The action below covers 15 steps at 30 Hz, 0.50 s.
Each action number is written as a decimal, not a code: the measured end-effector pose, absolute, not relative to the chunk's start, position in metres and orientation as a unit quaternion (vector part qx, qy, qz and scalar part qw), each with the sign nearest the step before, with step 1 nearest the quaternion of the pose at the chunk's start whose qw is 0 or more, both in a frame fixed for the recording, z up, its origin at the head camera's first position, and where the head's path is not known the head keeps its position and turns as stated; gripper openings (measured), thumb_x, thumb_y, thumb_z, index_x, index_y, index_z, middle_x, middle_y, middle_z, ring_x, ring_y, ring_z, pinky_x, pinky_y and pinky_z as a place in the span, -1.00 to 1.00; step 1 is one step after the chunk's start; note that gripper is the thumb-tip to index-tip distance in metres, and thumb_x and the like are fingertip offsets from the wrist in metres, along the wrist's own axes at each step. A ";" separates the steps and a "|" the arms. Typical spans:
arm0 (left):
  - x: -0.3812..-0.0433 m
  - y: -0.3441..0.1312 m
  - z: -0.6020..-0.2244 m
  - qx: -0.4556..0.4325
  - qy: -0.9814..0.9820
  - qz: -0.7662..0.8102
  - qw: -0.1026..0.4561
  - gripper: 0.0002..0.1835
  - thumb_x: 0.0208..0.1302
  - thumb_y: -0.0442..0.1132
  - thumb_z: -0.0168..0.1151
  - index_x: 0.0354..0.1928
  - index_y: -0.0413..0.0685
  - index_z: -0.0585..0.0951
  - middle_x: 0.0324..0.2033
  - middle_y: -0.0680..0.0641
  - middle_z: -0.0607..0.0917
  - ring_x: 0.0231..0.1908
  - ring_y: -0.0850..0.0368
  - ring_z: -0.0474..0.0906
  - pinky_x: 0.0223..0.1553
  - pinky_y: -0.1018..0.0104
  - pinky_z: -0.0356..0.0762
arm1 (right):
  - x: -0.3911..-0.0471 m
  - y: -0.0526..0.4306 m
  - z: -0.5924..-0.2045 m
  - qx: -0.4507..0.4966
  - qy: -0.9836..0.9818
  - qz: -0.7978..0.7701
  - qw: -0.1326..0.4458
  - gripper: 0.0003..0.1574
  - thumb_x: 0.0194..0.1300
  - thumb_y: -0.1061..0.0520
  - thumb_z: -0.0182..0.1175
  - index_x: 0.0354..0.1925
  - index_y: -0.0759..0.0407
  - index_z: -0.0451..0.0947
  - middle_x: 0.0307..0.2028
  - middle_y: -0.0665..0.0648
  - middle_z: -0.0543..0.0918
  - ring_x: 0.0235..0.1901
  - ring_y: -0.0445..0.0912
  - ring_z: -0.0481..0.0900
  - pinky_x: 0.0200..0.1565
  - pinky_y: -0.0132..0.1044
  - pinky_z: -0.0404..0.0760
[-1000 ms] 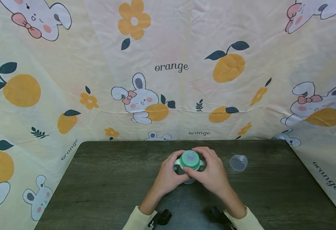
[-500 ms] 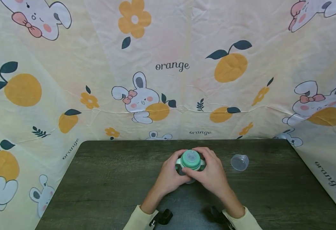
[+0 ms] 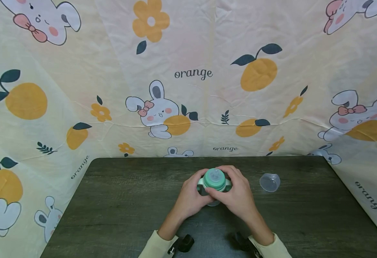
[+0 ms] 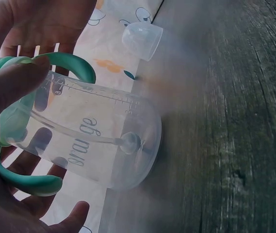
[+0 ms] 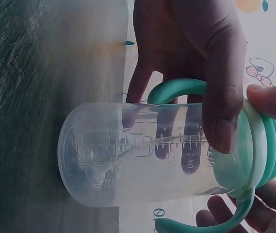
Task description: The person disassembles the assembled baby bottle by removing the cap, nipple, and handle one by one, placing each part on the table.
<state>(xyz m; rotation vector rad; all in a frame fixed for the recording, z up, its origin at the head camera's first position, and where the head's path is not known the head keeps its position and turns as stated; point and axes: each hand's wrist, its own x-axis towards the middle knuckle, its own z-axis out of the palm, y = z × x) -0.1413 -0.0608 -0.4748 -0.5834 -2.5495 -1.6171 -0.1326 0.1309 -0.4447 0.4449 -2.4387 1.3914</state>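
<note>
Between both hands stands a clear baby bottle (image 4: 94,131) with a green collar and two curved green handles. A measuring scale runs down its side, and a thin straw with a weighted end hangs inside. Its green top (image 3: 215,178) faces up in the head view. My left hand (image 3: 189,193) grips the upper body from the left, thumb across the front. My right hand (image 3: 236,191) holds it from the right, its thumb (image 5: 271,99) against the collar. Some fingers show through the clear wall. The base is close over the dark table in both wrist views.
A clear domed cap (image 3: 269,182) lies on the dark wooden table (image 3: 127,200) to the right of the hands. Behind and around the table hangs a pale cloth (image 3: 188,46) printed with rabbits and oranges. A black wrist device (image 3: 186,243) sits at the left cuff.
</note>
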 end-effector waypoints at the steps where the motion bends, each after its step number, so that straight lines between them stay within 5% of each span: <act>1: -0.141 -0.061 -0.475 -0.189 -0.829 -0.526 0.034 -0.25 0.29 -0.15 0.65 0.49 0.00 0.56 0.32 -0.04 0.68 0.28 -0.04 0.64 0.28 -0.20 0.58 | -0.133 0.131 -0.445 0.156 -0.847 0.485 0.150 -0.27 0.11 -0.01 0.77 0.20 0.04 0.70 0.10 -0.03 0.72 0.05 -0.05 0.63 0.02 0.08 0.62; 15: -0.136 -0.059 -0.470 -0.174 -0.831 -0.528 0.015 -0.23 0.30 -0.12 0.65 0.52 0.00 0.56 0.35 -0.05 0.67 0.30 -0.05 0.62 0.29 -0.20 0.57 | -0.133 0.135 -0.447 0.166 -0.830 0.513 0.143 -0.31 0.13 0.04 0.77 0.20 0.01 0.74 0.14 -0.05 0.71 0.03 -0.09 0.68 0.03 -0.09 0.65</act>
